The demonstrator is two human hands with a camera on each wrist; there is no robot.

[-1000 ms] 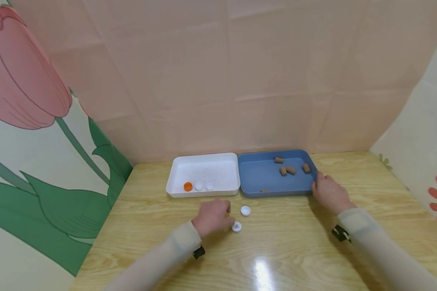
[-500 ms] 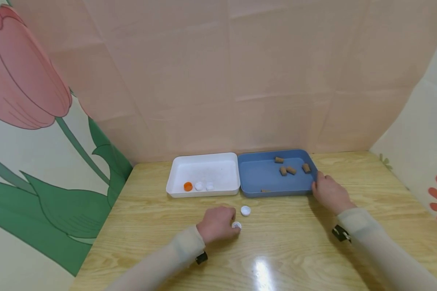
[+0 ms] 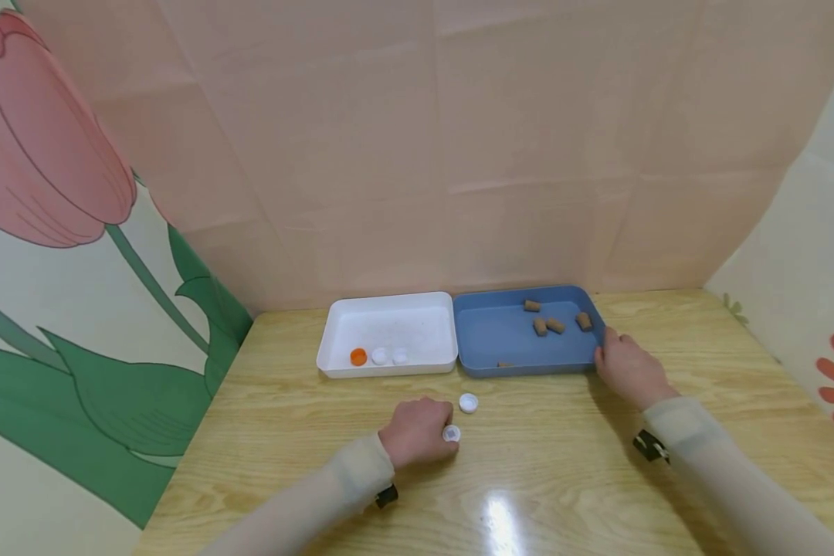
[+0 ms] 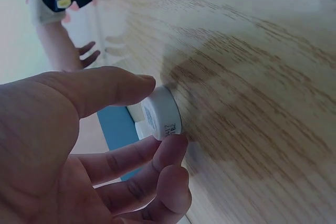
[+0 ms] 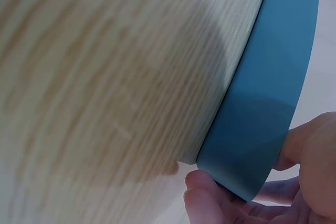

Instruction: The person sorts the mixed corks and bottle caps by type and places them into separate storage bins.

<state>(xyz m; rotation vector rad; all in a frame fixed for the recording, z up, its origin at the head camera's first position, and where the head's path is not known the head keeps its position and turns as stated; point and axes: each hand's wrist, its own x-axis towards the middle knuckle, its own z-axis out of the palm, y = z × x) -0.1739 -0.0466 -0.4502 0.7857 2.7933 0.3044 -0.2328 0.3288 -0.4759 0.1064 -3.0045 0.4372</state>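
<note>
My left hand [image 3: 419,431] pinches a white bottle cap [image 4: 161,113] on the table, thumb on one side and fingertips on the other. Small dark print shows on the cap's side. A second white bottle cap [image 3: 469,403] lies on the table just beyond that hand. At the near right corner of the blue tray [image 5: 257,87], my right hand [image 3: 631,371] grips the wall, thumb at the rim and fingers by the bottom edge. Several brown corks [image 3: 556,326] lie in this tray, one mostly hidden by the near wall.
A white tray [image 3: 417,316] stands against the blue tray's left side. Inside it are an orange cap [image 3: 358,357] and two white caps [image 3: 380,356]. Both trays sit at the back of the wooden table [image 3: 542,463], before a pinkish backdrop [image 3: 431,154].
My left hand has moved slightly right and toward me, and its fingers have closed on the nearer white bottle cap. The right hand and both trays have stayed in place.
</note>
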